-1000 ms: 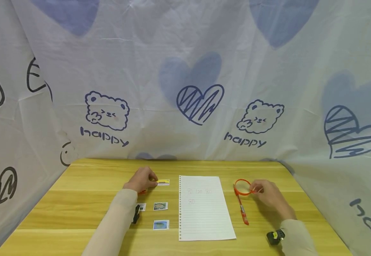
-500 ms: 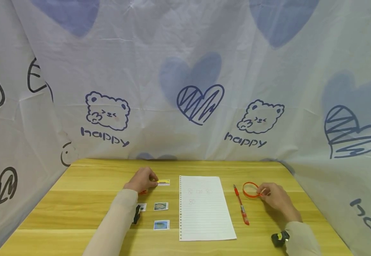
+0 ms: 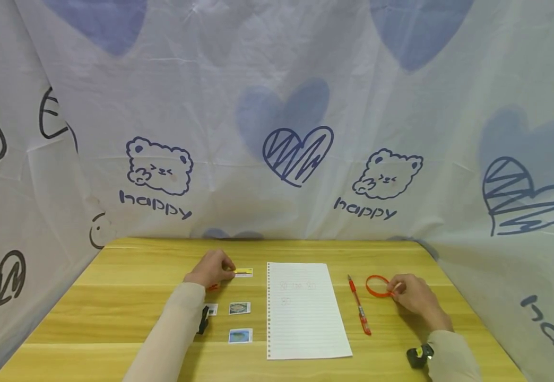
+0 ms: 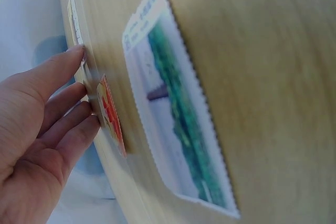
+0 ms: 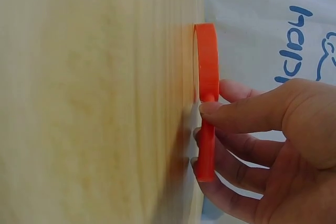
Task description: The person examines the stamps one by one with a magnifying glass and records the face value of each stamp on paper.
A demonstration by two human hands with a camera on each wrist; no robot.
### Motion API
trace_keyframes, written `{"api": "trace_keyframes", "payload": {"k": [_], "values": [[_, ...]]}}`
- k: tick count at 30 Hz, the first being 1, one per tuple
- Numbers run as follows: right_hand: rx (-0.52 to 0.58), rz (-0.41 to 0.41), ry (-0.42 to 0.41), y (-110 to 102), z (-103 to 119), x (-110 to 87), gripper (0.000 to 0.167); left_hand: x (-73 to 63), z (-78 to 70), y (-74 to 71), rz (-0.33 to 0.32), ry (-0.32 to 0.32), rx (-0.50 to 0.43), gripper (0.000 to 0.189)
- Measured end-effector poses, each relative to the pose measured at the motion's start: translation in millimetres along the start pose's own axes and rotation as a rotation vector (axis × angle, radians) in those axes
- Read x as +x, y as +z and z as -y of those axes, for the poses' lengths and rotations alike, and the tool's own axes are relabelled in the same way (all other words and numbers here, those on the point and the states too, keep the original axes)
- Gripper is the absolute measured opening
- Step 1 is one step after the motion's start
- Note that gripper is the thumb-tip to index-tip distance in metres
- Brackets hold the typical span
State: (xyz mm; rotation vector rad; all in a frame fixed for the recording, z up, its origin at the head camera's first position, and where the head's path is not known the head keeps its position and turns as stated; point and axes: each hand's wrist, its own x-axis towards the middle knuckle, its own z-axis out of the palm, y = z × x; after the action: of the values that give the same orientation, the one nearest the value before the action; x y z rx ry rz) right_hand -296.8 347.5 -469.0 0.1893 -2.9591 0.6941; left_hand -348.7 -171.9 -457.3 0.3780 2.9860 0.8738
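My left hand (image 3: pixel 211 268) is at the back left, its thumb tip and fingertips right at the left end of a yellow-topped postage stamp (image 3: pixel 243 272) that lies on the table. Under that hand lies a red stamp (image 4: pixel 111 119), mostly hidden in the head view. Nearer the left wrist is a green and white stamp (image 4: pixel 178 108) with a perforated edge. At the right, my right hand (image 3: pixel 413 297) pinches the handle of an orange-red magnifying glass (image 5: pixel 209 61) between thumb and fingers. Its round rim points left, close over the table.
A lined sheet of paper (image 3: pixel 308 329) with faint writing lies mid-table. Between it and the magnifying glass is a red pen (image 3: pixel 360 307). A brownish-green stamp (image 3: pixel 240 307) and a blue stamp (image 3: pixel 241 336) lie left of the paper. A printed curtain (image 3: pixel 229 212) hangs behind the table.
My right hand has moved right with the magnifying glass, away from the pen, whose tip its rim overlapped before. The left hand has stayed at the yellow-topped stamp.
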Motion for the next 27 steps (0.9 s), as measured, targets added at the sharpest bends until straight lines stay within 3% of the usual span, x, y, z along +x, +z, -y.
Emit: {"api": "trace_keyframes", "payload": {"k": [11,20,27], "values": [[-0.007,0.026,0.025,-4.1,2.7,-1.4,0.015,3.9,1.2,0.9,0.009,0.019,0.003,0.013],[0.034,-0.011,-0.038,-17.6,12.7,-4.5,0.014,5.1,0.8,-1.0,0.017,0.011,-0.011,0.025],[0.045,-0.004,-0.162,-18.3,39.6,-0.5,0.014,-3.5,-16.5,-0.6,0.028,0.148,0.014,0.031]]}}
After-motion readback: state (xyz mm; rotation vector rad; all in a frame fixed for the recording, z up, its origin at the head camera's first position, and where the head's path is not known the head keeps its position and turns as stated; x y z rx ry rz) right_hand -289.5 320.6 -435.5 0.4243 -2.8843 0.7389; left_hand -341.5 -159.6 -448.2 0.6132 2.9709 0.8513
